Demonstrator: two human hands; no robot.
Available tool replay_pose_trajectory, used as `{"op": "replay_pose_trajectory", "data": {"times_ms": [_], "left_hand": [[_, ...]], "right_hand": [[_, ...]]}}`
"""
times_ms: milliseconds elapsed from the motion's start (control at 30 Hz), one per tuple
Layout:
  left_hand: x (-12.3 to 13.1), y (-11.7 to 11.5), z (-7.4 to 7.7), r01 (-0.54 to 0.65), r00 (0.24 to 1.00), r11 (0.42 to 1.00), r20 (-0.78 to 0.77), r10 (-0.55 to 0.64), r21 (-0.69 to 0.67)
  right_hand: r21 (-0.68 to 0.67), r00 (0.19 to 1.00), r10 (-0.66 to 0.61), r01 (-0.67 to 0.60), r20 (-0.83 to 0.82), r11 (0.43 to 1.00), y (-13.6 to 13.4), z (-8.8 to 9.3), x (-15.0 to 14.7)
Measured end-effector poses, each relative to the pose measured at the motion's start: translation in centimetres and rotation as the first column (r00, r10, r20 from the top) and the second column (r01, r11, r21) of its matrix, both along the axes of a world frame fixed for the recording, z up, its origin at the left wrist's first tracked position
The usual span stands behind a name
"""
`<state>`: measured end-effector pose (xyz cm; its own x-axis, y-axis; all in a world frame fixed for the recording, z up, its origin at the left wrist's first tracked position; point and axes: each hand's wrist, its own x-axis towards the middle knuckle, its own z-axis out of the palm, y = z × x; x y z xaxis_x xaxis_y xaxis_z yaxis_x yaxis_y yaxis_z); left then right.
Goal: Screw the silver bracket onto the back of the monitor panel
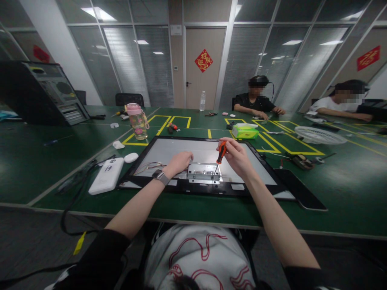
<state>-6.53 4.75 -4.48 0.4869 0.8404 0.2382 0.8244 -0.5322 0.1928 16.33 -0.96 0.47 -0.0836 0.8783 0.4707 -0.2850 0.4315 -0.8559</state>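
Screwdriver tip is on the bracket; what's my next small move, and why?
Probably turn the orange-and-black-handled screwdriver in place with the right hand. Its tip meets the right side of the silver metal bracket on the black-framed flat panel, and the left hand rests beside the bracket. Any screw is too small to see.

Counts logged, clock bearings taken from the display panel:
- 1 panel, 1 metal bracket at 6, 1 screwdriver.
- 2 own hands: left hand, right hand.
- 2 bottles: pink bottle at 10, clear bottle at 12.
- 2 other people: person in black at 1, person in white at 2.
- 1 computer case at 10, 1 power bank at 9, 1 fan at 2, 1 tissue pack at 1.
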Motion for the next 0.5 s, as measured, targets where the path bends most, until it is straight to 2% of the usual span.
{"op": "replay_pose_trajectory", "data": {"times_ms": [133, 333, 500], "left_hand": [[-0.03, 0.00, -0.02, 0.005, 1.000, 1.000, 0.012, -0.005, 0.005], [-0.01, 0.04, -0.09, 0.009, 1.000, 1.000, 0.008, -0.009, 0.008], [0.01, 0.08, -0.08, 0.009, 1.000, 1.000, -0.004, -0.009, 0.014]], "right_hand": [[-0.005, 0.998, 0.059, -0.060, -0.034, 0.998, -0.08, 0.02, -0.11], [0.026, 0.999, -0.014, 0.013, 0.040, 1.000, 0.10, -0.20, 0.07], [-0.010, 0.996, 0.091, -0.091, -0.016, 0.996, -0.16, 0.09, -0.09]]}}
